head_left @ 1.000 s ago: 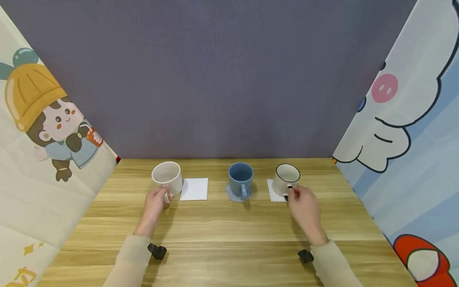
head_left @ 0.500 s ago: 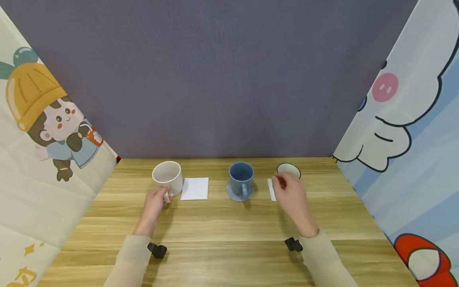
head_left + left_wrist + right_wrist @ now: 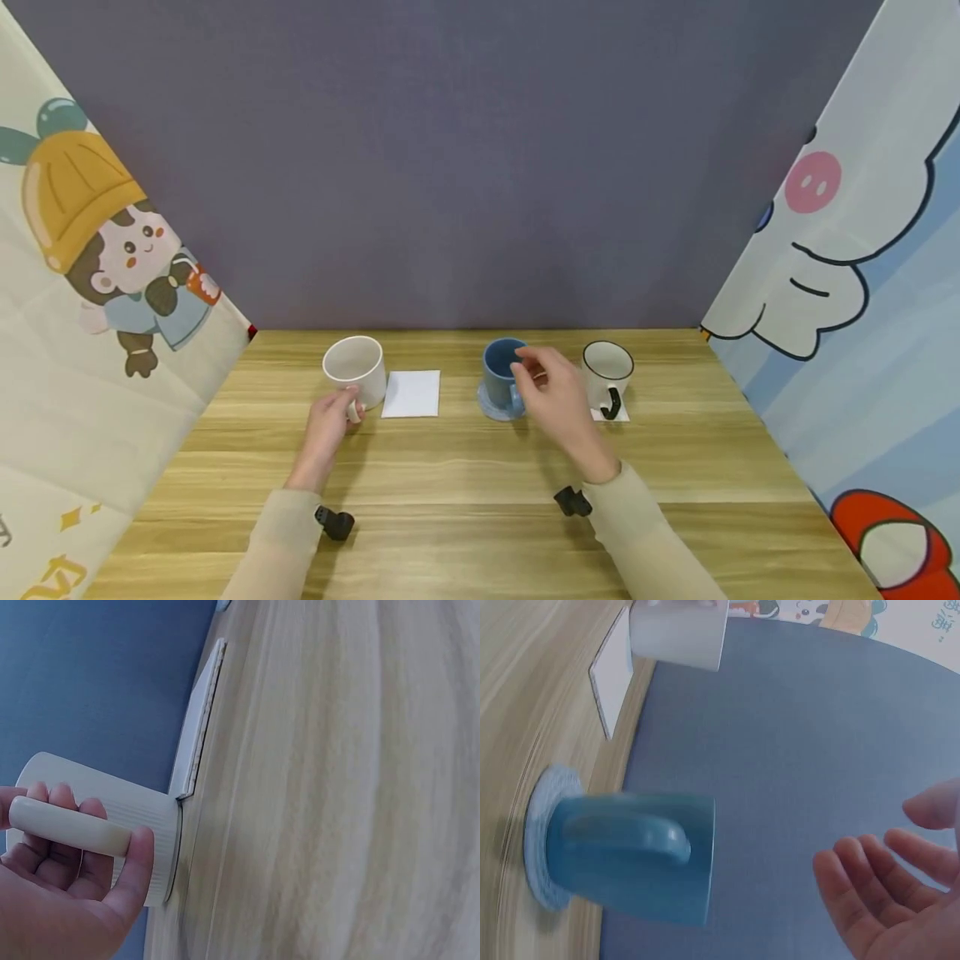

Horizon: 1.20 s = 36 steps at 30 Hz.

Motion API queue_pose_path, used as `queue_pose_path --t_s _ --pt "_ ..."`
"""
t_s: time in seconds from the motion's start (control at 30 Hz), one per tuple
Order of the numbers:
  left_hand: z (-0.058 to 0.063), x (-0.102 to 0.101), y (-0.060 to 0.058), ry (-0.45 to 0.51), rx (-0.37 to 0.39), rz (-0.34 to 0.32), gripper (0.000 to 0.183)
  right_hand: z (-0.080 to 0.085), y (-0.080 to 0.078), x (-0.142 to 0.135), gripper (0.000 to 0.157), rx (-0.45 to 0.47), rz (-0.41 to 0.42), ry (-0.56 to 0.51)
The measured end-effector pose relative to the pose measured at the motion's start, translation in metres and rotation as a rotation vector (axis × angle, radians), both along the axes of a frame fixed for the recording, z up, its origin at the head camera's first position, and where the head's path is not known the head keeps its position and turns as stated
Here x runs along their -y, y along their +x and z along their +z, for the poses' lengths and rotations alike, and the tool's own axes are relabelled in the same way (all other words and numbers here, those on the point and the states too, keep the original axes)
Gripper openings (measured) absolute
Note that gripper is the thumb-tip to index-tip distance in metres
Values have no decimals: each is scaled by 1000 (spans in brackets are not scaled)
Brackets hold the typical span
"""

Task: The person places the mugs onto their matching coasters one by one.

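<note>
My left hand grips the handle of a white mug at the left of the table. In the left wrist view its fingers curl round the handle, and the mug stands upright beside a square white coaster. The right hand hovers by a blue mug, partly covering it in the head view. From the right wrist, that hand shows loosely bent fingers, nothing held, apart from the mug. The blue mug is on a round blue-grey coaster.
A cream mug with a black rim stands right of the right hand, on another square white coaster. The grey backdrop rises behind the wooden table. Printed cartoon cloths flank both sides.
The right hand has let go of the cream mug's handle and moved left to the blue mug. My left hand keeps its grip on the white mug's handle.
</note>
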<state>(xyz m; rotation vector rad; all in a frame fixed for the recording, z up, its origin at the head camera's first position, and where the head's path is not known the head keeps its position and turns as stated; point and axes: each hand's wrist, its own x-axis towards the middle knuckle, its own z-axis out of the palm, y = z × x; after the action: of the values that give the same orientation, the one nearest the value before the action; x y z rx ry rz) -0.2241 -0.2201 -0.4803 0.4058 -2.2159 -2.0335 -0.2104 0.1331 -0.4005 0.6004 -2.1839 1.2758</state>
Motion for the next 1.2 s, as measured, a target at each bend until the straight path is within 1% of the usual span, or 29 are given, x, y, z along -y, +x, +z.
queue_pose_path --t_s 0.07,0.17,0.43,0.6,0.77,1.0,1.2 --pt "-1 0 0 3 3 6 36 0 -2 7 20 -3 35 -9" --pt "-1 0 0 2 9 8 36 -1 -5 14 20 1 64 -14" --pt "-1 -2 -3 -1 6 18 38 -6 -15 33 17 -20 108 -16" --pt "-1 -2 -2 -6 4 17 37 -11 -23 47 18 -7 125 -7" --pt "1 -2 1 -6 3 16 36 -18 -31 62 19 45 130 11" --pt "1 -2 0 -13 5 11 37 -26 -36 78 23 158 69 88" --pt "-2 -3 -1 -10 7 11 36 -35 -44 91 25 222 62 112"
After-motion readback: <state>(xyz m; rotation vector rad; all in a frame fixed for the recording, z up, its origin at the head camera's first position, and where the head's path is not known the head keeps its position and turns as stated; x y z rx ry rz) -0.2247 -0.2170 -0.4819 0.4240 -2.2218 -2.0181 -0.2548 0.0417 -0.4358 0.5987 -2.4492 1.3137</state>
